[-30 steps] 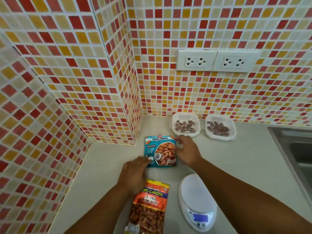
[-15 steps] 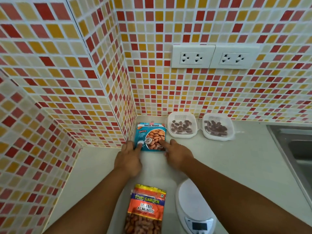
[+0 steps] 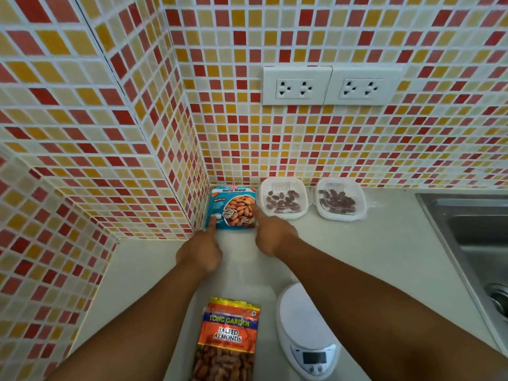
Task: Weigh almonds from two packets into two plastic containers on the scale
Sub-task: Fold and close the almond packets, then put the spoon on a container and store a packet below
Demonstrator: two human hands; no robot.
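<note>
A blue roasted-almonds packet (image 3: 232,207) lies flat in the back corner against the tiled wall. My left hand (image 3: 202,250) touches its lower left corner with a straight finger. My right hand (image 3: 270,233) touches its right edge with a straight finger. Two clear plastic containers stand to the right of the packet, the left one (image 3: 284,198) and the right one (image 3: 341,200), each holding dark almonds. An orange salted-almonds packet (image 3: 228,342) lies near me. A white digital scale (image 3: 305,331) sits to its right with nothing on its platform.
A pale counter (image 3: 371,257) runs to a steel sink (image 3: 472,243) at the right. Mosaic-tiled walls enclose the back and left, and a tiled column (image 3: 154,149) juts out at the corner. Two white sockets (image 3: 330,85) sit on the back wall.
Both hands have slid the blue packet away from me, from mid-counter into the back corner beside the left container. My fingers went from holding its sides to touching it with fingertips.
</note>
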